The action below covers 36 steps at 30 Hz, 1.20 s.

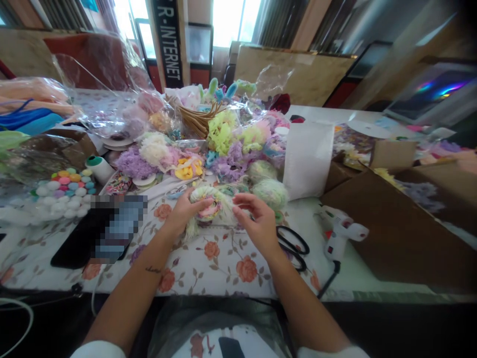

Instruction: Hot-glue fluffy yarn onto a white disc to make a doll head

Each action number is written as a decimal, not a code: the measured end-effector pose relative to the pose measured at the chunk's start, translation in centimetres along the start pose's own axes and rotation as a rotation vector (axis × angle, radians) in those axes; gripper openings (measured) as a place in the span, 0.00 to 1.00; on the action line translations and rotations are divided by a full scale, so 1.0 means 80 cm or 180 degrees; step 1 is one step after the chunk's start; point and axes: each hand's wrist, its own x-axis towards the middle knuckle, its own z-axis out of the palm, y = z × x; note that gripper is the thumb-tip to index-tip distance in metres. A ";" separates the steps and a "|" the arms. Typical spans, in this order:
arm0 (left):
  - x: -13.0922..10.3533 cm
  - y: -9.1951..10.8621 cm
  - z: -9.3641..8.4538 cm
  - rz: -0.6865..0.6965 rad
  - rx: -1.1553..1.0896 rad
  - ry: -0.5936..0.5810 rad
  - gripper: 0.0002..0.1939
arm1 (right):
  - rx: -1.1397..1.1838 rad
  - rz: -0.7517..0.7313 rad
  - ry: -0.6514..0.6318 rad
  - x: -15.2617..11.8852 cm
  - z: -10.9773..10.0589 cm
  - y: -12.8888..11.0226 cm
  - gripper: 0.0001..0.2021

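My left hand (185,211) is closed around a small round yarn piece (208,204), pale green and cream with a pink centre and a loose fringe. Its thumb lies across the front. To the right, my right hand (259,221) has curved fingers, thumb and forefinger slightly apart, close to the fringe; I make out nothing between them. Just behind that hand sits a ball of pale green yarn (270,193). Black-handled scissors (294,247) lie beside my right wrist, partly hidden by it.
A white glue gun (341,228) and a cardboard box (395,228) stand at the right. Left are a phone (119,228), pom-poms (65,191) and a thread spool (100,169). Yarn bundles (227,159) and clear plastic bags (112,99) crowd the back. A flowered cloth (219,268) covers the table.
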 end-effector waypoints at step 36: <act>-0.008 0.014 -0.002 -0.0033 0.0222 -0.1203 0.26 | 0.1153 0.0916 -0.0615 0.011 0.014 0.036 0.29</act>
